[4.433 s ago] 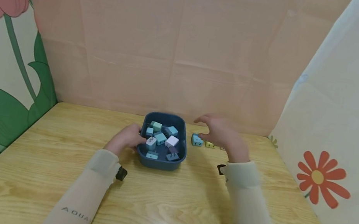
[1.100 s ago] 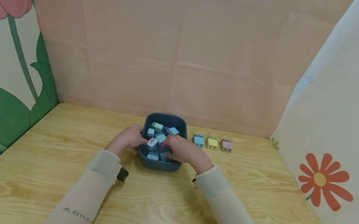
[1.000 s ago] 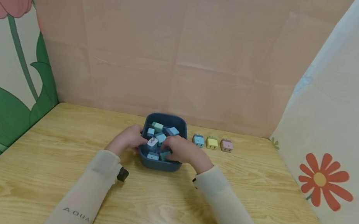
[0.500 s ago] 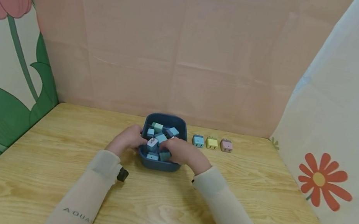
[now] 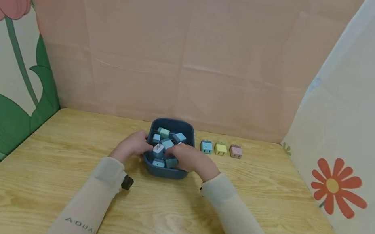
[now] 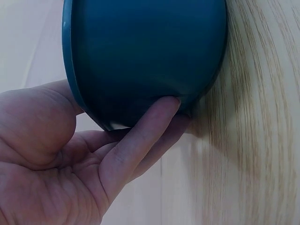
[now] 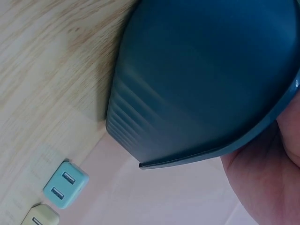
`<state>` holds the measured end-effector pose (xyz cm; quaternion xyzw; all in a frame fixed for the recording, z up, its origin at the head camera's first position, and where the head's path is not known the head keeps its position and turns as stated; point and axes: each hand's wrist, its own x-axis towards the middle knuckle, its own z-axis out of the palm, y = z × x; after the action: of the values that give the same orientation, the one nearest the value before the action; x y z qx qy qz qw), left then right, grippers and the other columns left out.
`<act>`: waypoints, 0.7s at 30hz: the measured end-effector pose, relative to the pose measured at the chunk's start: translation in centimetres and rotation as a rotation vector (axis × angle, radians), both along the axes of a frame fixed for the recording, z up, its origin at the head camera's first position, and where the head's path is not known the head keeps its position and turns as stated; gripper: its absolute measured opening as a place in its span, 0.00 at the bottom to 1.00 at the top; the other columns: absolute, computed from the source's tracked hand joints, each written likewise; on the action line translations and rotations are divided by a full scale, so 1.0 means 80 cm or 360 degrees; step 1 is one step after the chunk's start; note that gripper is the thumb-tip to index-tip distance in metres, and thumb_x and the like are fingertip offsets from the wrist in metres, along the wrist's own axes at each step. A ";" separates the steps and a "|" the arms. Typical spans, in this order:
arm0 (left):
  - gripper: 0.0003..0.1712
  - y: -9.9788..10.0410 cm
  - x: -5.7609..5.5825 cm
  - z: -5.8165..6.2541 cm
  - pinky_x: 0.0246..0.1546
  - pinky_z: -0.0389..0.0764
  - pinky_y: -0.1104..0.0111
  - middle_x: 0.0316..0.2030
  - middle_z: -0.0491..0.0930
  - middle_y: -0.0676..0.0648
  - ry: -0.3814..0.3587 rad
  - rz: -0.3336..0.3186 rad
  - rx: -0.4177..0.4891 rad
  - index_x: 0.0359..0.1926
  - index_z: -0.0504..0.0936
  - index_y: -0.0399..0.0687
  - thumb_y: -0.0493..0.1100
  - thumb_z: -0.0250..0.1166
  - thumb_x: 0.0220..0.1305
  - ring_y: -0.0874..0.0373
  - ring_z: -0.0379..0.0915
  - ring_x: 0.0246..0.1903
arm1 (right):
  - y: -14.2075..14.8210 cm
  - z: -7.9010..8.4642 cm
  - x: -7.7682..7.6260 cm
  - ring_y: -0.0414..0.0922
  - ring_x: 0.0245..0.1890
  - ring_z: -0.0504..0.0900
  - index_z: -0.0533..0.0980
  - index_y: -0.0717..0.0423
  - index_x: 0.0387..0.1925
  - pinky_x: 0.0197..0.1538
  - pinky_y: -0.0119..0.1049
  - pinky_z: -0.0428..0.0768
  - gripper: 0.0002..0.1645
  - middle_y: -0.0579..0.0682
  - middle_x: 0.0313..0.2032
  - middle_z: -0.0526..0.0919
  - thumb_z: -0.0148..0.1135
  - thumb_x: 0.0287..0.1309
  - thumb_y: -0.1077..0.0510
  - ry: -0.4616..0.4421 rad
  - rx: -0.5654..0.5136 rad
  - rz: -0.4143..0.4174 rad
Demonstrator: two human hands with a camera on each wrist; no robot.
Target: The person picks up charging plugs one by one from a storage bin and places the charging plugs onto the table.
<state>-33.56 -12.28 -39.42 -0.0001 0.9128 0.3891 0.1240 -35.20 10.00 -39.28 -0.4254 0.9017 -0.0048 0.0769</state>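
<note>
A dark blue plastic bin (image 5: 165,173) holds several small USB wall chargers, mostly blue, with a green charger (image 5: 163,132) at the back and a white-topped charger (image 5: 158,148) near the middle. My left hand (image 5: 133,143) grips the bin's left side, thumb over the rim and fingers along the outer wall, as the left wrist view shows. My right hand (image 5: 190,158) reaches over the right rim, its fingers bent down among the chargers beside a dark blue charger (image 5: 171,162). The right fingertips are hidden, also in the right wrist view, where the bin's wall blocks them.
Right of the bin, a blue charger (image 5: 206,147), a yellow charger (image 5: 220,149) and a pink charger (image 5: 235,151) stand in a row, ports facing forward. The wooden table (image 5: 157,214) ends at a pink backdrop (image 5: 180,71), with patterned sheets at both sides.
Since the oldest frame, my right hand has left the row of chargers and moved left into the bin. Lately its fingers have shifted slightly among the chargers. My left hand has kept its grip.
</note>
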 end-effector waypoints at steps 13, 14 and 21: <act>0.19 0.001 0.000 0.000 0.43 0.90 0.62 0.51 0.87 0.36 0.0009 -0.0005 -0.0029 0.62 0.82 0.32 0.41 0.64 0.79 0.51 0.86 0.39 | 0.005 0.005 -0.001 0.49 0.58 0.89 0.84 0.54 0.59 0.63 0.46 0.87 0.23 0.52 0.57 0.90 0.78 0.63 0.61 0.0011 -0.0067 0.0038; 0.19 0.001 -0.001 0.000 0.43 0.90 0.62 0.51 0.87 0.36 0.0010 -0.0006 -0.0030 0.62 0.82 0.32 0.41 0.64 0.79 0.51 0.86 0.39 | 0.007 0.007 -0.002 0.50 0.58 0.88 0.84 0.54 0.60 0.64 0.46 0.87 0.24 0.53 0.57 0.90 0.79 0.63 0.61 0.0006 -0.0090 0.0041; 0.19 0.000 -0.003 -0.002 0.44 0.90 0.62 0.52 0.86 0.36 -0.0004 0.0010 -0.0005 0.62 0.82 0.33 0.42 0.64 0.80 0.51 0.86 0.40 | 0.028 0.027 -0.008 0.52 0.64 0.85 0.81 0.57 0.66 0.67 0.50 0.86 0.30 0.54 0.65 0.86 0.77 0.64 0.63 -0.0006 -0.0254 0.0000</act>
<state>-33.80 -12.30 -39.55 -0.0039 0.9133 0.3880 0.1240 -35.86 12.26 -37.11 -0.4302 0.8983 -0.0773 0.0445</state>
